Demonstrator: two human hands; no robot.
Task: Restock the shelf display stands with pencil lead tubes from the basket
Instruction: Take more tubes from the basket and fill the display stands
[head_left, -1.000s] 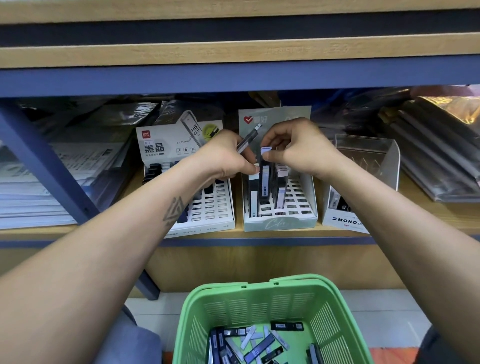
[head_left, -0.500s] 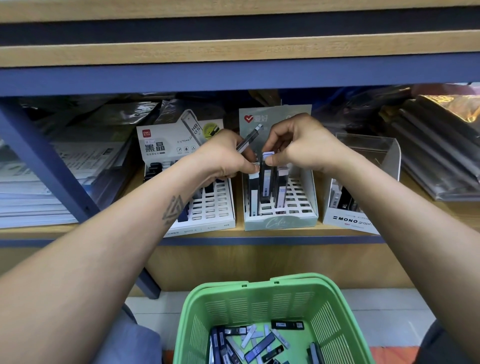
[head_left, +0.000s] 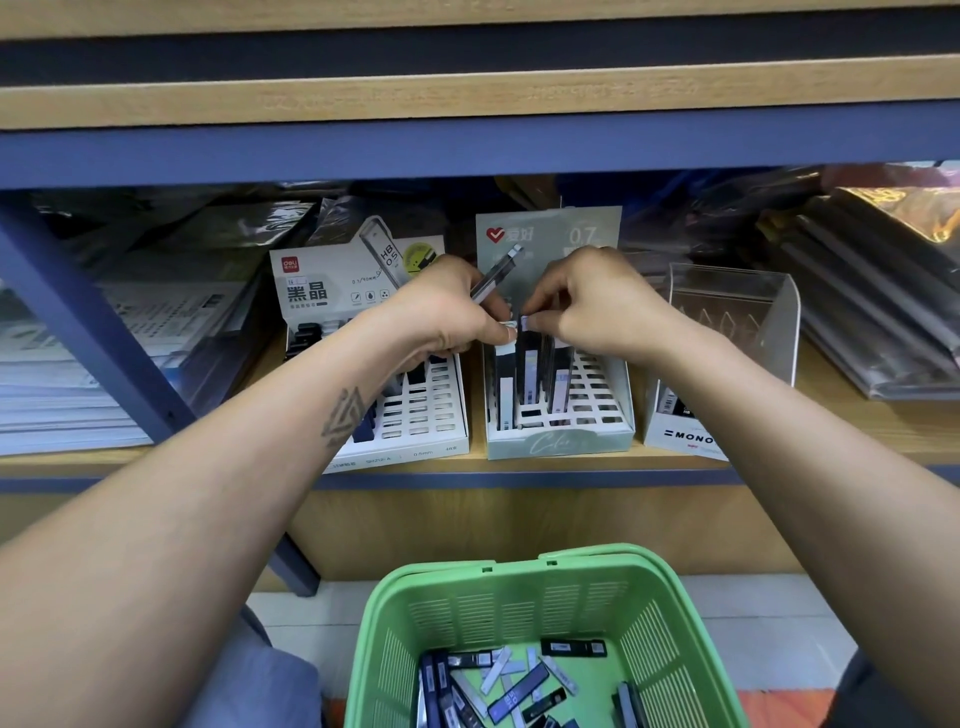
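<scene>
A pale green display stand (head_left: 558, 444) marked 0.7 sits mid-shelf with several lead tubes standing in its slots. My right hand (head_left: 592, 306) pinches the white cap of a dark lead tube (head_left: 530, 364) standing in that stand. My left hand (head_left: 447, 312) grips a grey lead tube (head_left: 496, 275) that points up and right, just left of the stand. A white display stand (head_left: 415, 415) marked HB 0.5 lies under my left wrist. Below, the green basket (head_left: 519, 603) holds several loose tubes (head_left: 519, 686).
A clear MONO stand (head_left: 727, 364) sits right of the green stand. Stacks of wrapped paper and folders (head_left: 872, 312) fill both shelf ends. A blue upright post (head_left: 93, 332) slants at the left. The upper shelf edge (head_left: 467, 150) overhangs the hands.
My right hand has lowered slightly, with the tube it pinches down among the others in the green stand. My left hand has stayed in place with its tube.
</scene>
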